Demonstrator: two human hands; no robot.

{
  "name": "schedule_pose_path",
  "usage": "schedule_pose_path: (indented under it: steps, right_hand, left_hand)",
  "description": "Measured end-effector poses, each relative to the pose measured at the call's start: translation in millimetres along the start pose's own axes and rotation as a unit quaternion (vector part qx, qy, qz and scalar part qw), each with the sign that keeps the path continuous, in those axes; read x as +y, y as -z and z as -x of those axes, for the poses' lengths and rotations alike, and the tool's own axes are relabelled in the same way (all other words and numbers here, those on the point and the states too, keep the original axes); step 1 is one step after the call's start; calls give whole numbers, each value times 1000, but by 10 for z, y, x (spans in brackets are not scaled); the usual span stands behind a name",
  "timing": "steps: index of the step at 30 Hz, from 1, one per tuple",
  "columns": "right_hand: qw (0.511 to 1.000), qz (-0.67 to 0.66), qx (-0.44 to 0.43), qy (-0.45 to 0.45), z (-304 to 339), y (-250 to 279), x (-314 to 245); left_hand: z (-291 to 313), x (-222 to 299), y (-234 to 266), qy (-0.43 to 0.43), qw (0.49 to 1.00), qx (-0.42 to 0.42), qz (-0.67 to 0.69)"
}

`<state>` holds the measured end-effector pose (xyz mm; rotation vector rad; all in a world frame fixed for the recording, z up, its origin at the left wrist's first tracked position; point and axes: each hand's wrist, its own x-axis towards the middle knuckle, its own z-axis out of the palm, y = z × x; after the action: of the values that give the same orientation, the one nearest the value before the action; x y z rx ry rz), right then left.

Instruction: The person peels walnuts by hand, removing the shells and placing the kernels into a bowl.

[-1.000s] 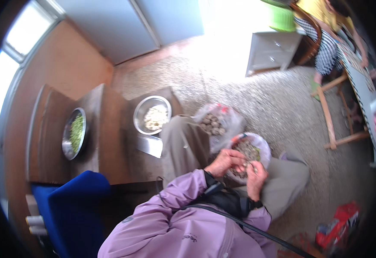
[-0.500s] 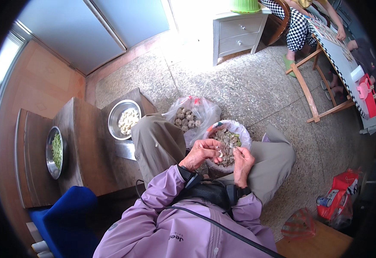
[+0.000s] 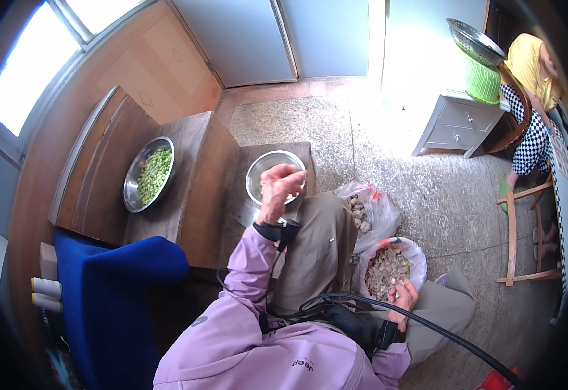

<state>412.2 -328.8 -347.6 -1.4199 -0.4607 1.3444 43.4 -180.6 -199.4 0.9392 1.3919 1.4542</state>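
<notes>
My left hand (image 3: 280, 188) is over a steel bowl (image 3: 255, 173) on the low wooden step, its fingers curled together. Whatever it holds is hidden, as is most of the bowl's contents; a few pale garlic cloves (image 3: 291, 197) show beside the fingers. My right hand (image 3: 403, 298) is above the near side of a basket lined with a white bag (image 3: 417, 257), pinching a small pale piece of garlic (image 3: 395, 281). Dry garlic skins (image 3: 382, 268) fill the basket. Beyond it, a clear plastic bag (image 3: 386, 214) holds whole garlic bulbs (image 3: 360, 216).
A steel bowl of green beans (image 3: 154, 174) stands on the higher wooden step (image 3: 196, 153) at left. Blue cloth (image 3: 121, 273) drapes beside me. A black cable (image 3: 440, 330) crosses my lap. A white drawer cabinet (image 3: 456, 123) and a seated person (image 3: 530, 78) are at far right.
My left hand has left the basket and moved left over the steel bowl. My right hand stays by the basket, slightly lower. The view has turned left.
</notes>
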Motion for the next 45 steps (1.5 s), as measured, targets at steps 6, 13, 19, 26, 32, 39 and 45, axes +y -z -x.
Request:
schedule_pose_path:
  steps: [6,13,19,26,32,39,45]
  right_hand:
    - [999,1,-33,-16,-28,-9,8]
    - [996,-47,-39,-58,-38,3,31]
    - [998,-47,-15,-33,147,-231,-164]
    - [998,-48,18,28,-65,-39,131]
    - [997,-15,-4,78,56,-5,-31]
    - [994,-74,-71,24,171,-75,-243]
    - [995,-99,15,16,92,11,-84]
  left_hand:
    - [-231,-730,663,36,980,160,-109]
    - [548,22,-711,-110,980,-143,-82]
    - [1103,-930,-1704,-143,882,-411,-181]
    - [1337,-1308,-1742,196,855,-477,-56]
    - [1444,-1183,-1925,164,834,-520,-79]
    - [1422,-1137,-1855,208,844,-491,-54]
    - [1372,-1297,-1818,252,875,-413,-10]
